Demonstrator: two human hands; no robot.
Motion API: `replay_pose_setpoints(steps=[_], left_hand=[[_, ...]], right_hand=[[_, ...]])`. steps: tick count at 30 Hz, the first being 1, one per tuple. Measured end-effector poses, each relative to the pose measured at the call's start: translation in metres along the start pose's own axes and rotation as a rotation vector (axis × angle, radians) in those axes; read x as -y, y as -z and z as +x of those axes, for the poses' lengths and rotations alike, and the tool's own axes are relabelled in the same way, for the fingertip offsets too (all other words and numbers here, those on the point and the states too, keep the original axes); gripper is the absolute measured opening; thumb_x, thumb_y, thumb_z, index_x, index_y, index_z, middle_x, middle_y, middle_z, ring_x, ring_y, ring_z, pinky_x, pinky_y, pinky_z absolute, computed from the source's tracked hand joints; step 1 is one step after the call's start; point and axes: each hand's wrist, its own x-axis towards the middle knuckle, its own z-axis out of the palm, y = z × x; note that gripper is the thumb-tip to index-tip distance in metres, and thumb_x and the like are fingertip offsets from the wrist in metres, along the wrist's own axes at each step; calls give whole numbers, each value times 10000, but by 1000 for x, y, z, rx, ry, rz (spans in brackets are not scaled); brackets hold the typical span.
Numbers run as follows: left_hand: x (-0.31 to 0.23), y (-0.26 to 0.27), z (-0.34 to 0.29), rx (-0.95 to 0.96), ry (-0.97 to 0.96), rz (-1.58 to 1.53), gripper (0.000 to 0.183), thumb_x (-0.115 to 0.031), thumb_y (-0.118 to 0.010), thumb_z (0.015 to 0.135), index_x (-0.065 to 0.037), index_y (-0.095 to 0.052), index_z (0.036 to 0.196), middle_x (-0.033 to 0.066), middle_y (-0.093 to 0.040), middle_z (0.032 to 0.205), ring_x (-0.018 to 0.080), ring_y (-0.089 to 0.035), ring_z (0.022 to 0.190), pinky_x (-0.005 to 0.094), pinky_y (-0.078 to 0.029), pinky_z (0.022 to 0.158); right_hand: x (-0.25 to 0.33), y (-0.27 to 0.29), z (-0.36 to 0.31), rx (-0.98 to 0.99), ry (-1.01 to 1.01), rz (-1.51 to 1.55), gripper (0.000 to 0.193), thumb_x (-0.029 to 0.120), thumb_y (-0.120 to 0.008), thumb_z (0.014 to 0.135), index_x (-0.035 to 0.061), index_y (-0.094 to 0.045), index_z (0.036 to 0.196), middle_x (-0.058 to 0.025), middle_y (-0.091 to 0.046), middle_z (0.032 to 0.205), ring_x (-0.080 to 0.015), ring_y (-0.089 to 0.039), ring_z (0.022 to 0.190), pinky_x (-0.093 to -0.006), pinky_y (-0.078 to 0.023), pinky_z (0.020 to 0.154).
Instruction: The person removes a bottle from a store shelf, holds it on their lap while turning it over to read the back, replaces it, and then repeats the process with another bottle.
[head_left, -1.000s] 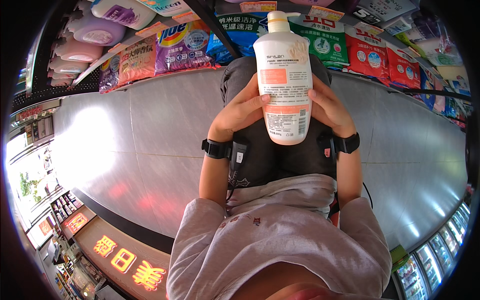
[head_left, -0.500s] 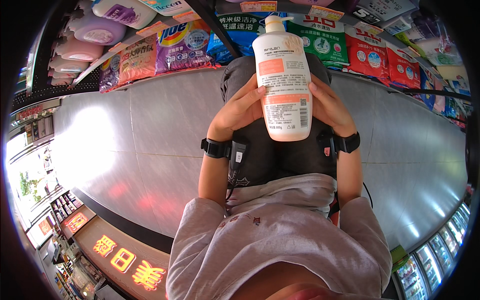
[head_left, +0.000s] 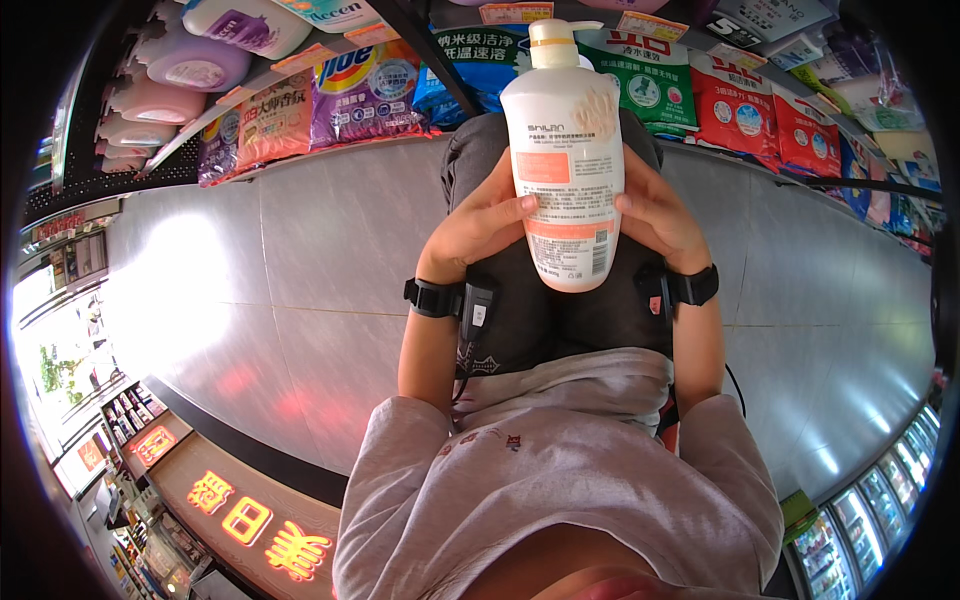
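A white pump bottle [head_left: 566, 130] with peach label blocks and a cream pump head rests between my two hands, above my dark trousers. Its pump end points away from me and its printed side faces up. My left hand [head_left: 484, 222] is closed along the bottle's left side, thumb on the front. On the opposite side, my right hand [head_left: 657, 215] grips it in the same way. Most of the fingers are hidden behind the bottle.
Ahead, a low shelf holds detergent bags: purple [head_left: 368, 92], green [head_left: 645, 85] and red [head_left: 735, 110]. Pastel bottles [head_left: 195, 62] stand at far left. Grey tiled floor [head_left: 340, 240] lies around me. A counter with glowing red signs [head_left: 245, 515] is behind left, glass-fronted coolers [head_left: 860, 530] behind right.
The bottle has tilted, its pump end rising toward me and its base tipping down and away. Both hands have kept their hold with little shift.
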Motion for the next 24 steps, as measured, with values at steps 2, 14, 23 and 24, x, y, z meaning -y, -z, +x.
replay_pose_setpoints(steps=[2,14,23,24], left_hand=[[1,1,0,17,-13,32,763,-116,-556,865,-88,-42,1428,112,-280,1407,237,-289,1297,409,-295,1037],[1,0,0,12,-12,51,748,-138,-545,878,-95,-42,1430,103,-279,1409,235,-289,1297,406,-296,1035],[1,-1,1,6,-10,45,635,-169,-449,929,-91,-62,1427,98,-279,1407,233,-304,1289,410,-297,1033],[0,-2,1,7,-10,46,635,-169,-449,929,-91,-62,1427,98,-279,1407,233,-304,1289,410,-297,1033]], right_hand=[[0,0,0,4,8,-1,764,113,-622,828,50,-141,1418,-90,-384,1353,-209,-371,1251,-383,-315,1031],[-2,3,0,-4,9,-11,775,82,-629,817,55,-144,1421,-92,-391,1351,-209,-373,1250,-376,-301,1039],[-2,2,1,-2,16,3,630,134,-529,894,38,-176,1407,-97,-395,1340,-205,-382,1240,-380,-319,1026],[-2,2,0,-8,14,-5,619,150,-518,902,37,-178,1406,-98,-392,1342,-203,-382,1240,-376,-321,1024]])
